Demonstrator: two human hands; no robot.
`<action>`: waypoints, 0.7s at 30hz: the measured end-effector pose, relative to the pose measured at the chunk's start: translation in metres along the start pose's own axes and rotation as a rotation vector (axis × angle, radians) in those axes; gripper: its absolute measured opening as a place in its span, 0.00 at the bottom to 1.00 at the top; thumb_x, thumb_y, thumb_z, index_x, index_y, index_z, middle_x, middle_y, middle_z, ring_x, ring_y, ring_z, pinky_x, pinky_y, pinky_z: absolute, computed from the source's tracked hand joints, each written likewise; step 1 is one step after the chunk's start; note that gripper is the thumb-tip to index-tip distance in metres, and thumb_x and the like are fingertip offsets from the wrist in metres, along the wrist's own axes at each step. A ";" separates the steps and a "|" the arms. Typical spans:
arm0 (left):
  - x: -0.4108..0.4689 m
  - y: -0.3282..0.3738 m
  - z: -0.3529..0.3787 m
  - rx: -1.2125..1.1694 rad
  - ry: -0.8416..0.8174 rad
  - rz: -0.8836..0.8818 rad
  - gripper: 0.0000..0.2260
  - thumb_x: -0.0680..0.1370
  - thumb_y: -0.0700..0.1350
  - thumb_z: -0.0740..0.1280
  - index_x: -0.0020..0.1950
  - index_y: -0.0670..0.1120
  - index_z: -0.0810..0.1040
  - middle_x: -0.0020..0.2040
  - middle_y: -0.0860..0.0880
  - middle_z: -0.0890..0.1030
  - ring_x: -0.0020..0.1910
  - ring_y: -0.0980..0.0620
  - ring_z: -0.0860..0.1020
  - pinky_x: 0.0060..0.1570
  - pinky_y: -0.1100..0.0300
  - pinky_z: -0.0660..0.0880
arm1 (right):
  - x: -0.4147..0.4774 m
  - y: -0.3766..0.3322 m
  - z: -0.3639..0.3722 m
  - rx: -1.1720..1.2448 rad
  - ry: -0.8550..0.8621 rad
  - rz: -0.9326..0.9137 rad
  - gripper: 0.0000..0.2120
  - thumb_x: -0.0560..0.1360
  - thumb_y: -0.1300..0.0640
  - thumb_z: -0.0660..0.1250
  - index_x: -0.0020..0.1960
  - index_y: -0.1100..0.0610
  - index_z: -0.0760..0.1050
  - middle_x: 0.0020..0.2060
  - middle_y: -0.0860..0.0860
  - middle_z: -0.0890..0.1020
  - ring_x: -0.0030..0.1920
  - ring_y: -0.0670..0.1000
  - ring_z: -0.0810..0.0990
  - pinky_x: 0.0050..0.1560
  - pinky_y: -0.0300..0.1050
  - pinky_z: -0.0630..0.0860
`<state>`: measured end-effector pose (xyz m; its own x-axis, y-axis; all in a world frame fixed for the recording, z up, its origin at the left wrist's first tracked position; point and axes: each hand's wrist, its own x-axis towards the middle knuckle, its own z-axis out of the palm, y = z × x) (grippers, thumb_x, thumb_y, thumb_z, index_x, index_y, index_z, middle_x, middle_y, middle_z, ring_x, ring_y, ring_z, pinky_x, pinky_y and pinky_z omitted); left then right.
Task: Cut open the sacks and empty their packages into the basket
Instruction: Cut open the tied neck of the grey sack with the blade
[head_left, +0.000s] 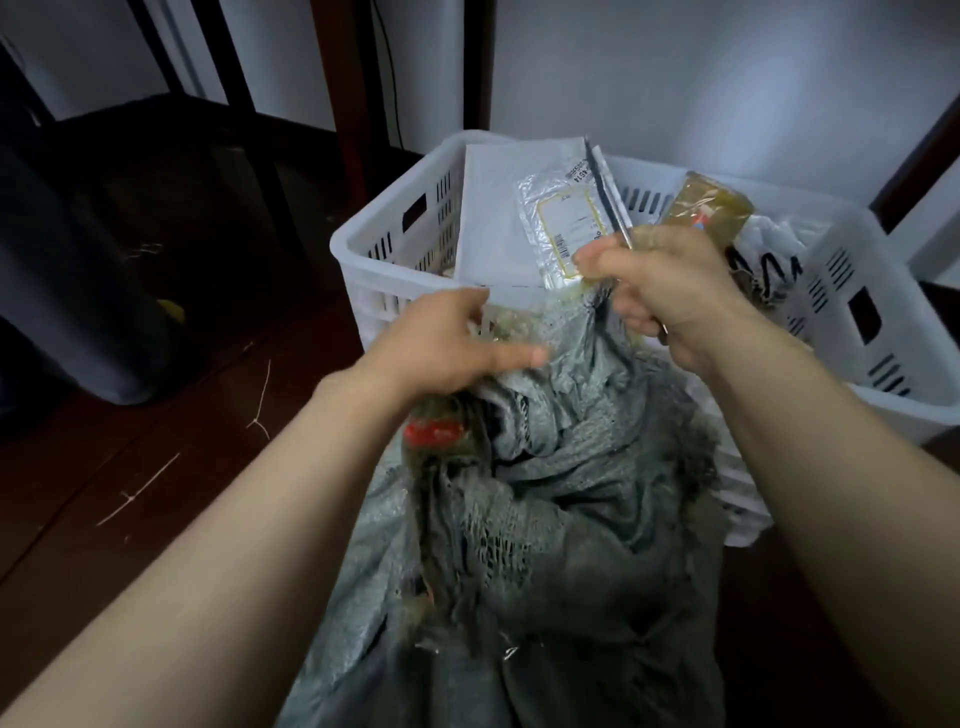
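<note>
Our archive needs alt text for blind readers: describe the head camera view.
A person's right hand grips a thin dark metal blade above a frayed grey woven sack, while the left hand reaches to its mouth. Behind stands a white slotted plastic basket holding wrapped packages.

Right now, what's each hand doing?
Left hand: open, fingers resting on the grey sack.
Right hand: closed around a thin metal blade.

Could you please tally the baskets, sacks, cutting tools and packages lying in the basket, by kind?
basket: 1
sack: 1
cutting tool: 1
packages in the basket: 4 (grey mailer, silvery labelled pouch, brown taped parcel, white printed bag)
Total: 7
</note>
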<state>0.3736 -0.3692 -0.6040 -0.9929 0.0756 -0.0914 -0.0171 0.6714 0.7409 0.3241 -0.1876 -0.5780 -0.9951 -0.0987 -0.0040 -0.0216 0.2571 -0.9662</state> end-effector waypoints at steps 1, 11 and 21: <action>0.000 -0.004 0.004 0.084 -0.016 -0.019 0.29 0.63 0.60 0.77 0.61 0.52 0.78 0.57 0.54 0.80 0.57 0.52 0.77 0.60 0.54 0.73 | 0.000 -0.001 -0.001 -0.018 -0.027 -0.008 0.06 0.70 0.61 0.73 0.45 0.60 0.77 0.25 0.48 0.72 0.20 0.44 0.61 0.20 0.35 0.55; -0.001 -0.014 -0.007 -0.063 -0.063 -0.012 0.08 0.68 0.40 0.76 0.44 0.48 0.82 0.44 0.44 0.84 0.39 0.50 0.81 0.44 0.60 0.78 | 0.017 0.040 -0.021 -0.093 0.239 -0.068 0.12 0.66 0.61 0.78 0.32 0.53 0.75 0.29 0.47 0.77 0.27 0.38 0.74 0.38 0.35 0.72; 0.001 -0.031 0.000 -0.419 0.229 -0.146 0.12 0.70 0.30 0.68 0.45 0.48 0.78 0.43 0.43 0.81 0.45 0.42 0.81 0.48 0.43 0.80 | -0.009 -0.024 -0.017 -0.834 0.153 -0.089 0.25 0.63 0.35 0.73 0.39 0.59 0.77 0.32 0.51 0.75 0.39 0.55 0.76 0.41 0.47 0.71</action>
<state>0.3729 -0.3897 -0.6272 -0.9761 -0.1923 -0.1008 -0.1572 0.3053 0.9392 0.3320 -0.1765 -0.5499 -0.9870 -0.0370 0.1561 -0.1050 0.8845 -0.4545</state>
